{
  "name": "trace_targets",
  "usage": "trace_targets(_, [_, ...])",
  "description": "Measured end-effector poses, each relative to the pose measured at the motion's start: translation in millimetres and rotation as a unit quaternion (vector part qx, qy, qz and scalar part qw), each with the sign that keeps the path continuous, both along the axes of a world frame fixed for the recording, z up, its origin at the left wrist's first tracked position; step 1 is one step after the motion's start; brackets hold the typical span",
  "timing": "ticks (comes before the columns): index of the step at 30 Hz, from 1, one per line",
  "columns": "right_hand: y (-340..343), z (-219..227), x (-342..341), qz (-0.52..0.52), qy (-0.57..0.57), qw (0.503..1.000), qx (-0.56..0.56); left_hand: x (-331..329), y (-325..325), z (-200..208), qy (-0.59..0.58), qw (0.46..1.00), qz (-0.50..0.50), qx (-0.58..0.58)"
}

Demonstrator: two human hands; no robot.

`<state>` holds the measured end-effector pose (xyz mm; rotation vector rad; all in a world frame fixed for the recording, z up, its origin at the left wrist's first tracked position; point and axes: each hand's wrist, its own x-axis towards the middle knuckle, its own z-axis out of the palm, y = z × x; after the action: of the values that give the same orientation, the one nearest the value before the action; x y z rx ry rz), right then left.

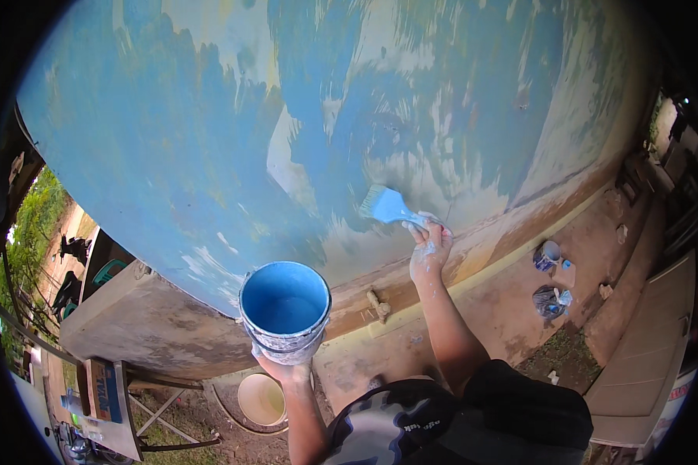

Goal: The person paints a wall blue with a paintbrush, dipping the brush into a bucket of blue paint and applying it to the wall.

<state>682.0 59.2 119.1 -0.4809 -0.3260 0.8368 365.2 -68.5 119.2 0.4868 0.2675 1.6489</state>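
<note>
A large curved wall (209, 147) fills the upper view, streaked with blue paint over pale patches. My right hand (430, 246), speckled with paint, grips the handle of a wide blue paintbrush (389, 206). The brush's bristles point left, at a pale patch of the wall; whether they touch it I cannot tell. Lower left of that, my left hand (285, 370) supports a paint bucket (287, 342) from beneath, its fingers mostly hidden by it. The bucket is upright, smeared outside, and holds blue paint inside.
Below the wall, a tap (378, 307) sticks out near its base. A pale bucket (261, 400) stands on the ground beneath my left arm. Farther right are a small paint can (549, 253) and a dark plastic bag (549, 302). A table with a box (105, 390) stands lower left.
</note>
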Motion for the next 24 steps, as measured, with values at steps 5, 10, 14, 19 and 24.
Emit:
trace_targets(5, [-28.1, -41.3, 57.5, -0.020, 0.190, 0.980, -0.051, 1.6, 12.7, 0.1, -0.098, 0.972, -0.203, 0.059])
trace_targets(10, [-53.6, -90.7, 85.1, 0.070, 0.030, 0.977, -0.200, 17.2, 34.5, -18.3, -0.145, 0.942, -0.303, 0.003])
trace_targets(14, [-61.7, -125.1, 106.3, 0.132, -0.060, 0.933, -0.330, 42.2, 44.5, -35.9, -0.159, 0.931, -0.308, -0.117])
trace_targets(19, [-39.3, -94.9, 92.8, -0.008, -0.136, 0.970, -0.201, 60.1, 59.0, -76.3, -0.131, 0.929, -0.275, -0.211])
trace_targets(24, [-0.2, -98.8, 86.7, -0.055, -0.309, 0.922, -0.226, 74.3, 68.7, -117.7, -0.104, 0.945, -0.222, -0.218])
